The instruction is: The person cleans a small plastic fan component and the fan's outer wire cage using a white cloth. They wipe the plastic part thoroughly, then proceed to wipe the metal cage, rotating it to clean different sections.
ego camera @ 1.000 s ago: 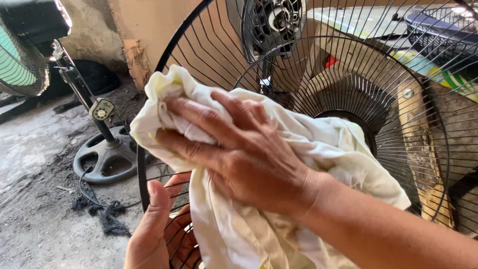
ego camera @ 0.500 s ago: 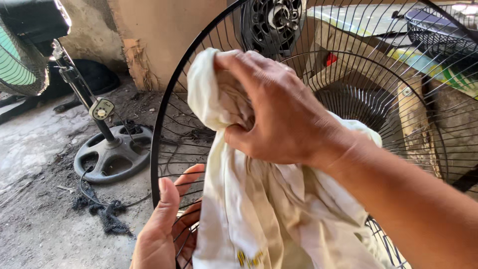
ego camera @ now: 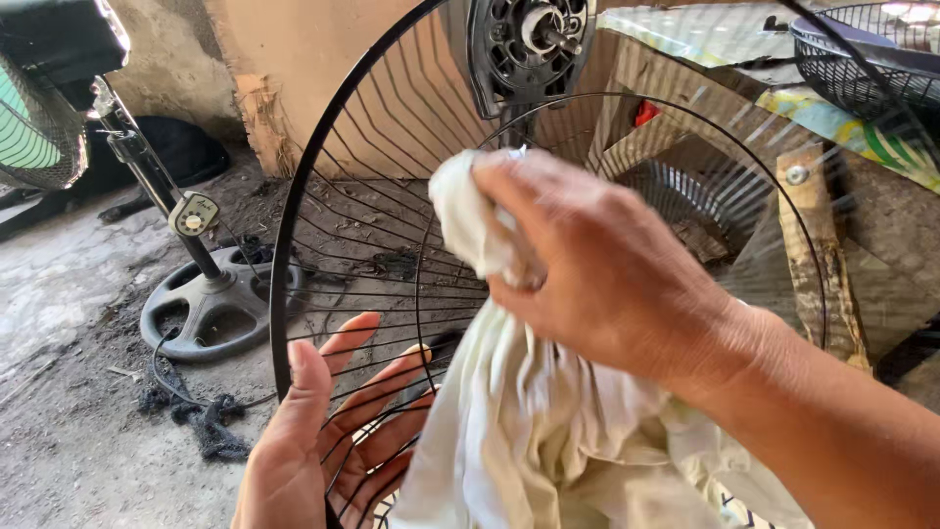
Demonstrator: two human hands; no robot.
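Note:
A black wire fan guard (ego camera: 294, 245) stands upright in front of me, with the fan motor (ego camera: 529, 39) behind its top centre. My right hand (ego camera: 607, 274) is closed on a bunched cream cloth (ego camera: 529, 441) and presses it against the wires near the guard's middle. The rest of the cloth hangs down below the hand. My left hand (ego camera: 313, 441) reaches from below, its thumb in front of the guard's lower left rim and its fingers spread behind the wires.
A second pedestal fan stands at the left with a grey round base (ego camera: 211, 304) and a green-bladed head (ego camera: 34, 127). A black cord (ego camera: 196, 416) lies on the dirty concrete floor. Wooden boards (ego camera: 813, 255) and a dark wire basket (ego camera: 862, 59) are at the right.
My right hand has carried the cloth up and to the right across the guard, from the left rim toward its middle. The left hand has stayed at the lower rim.

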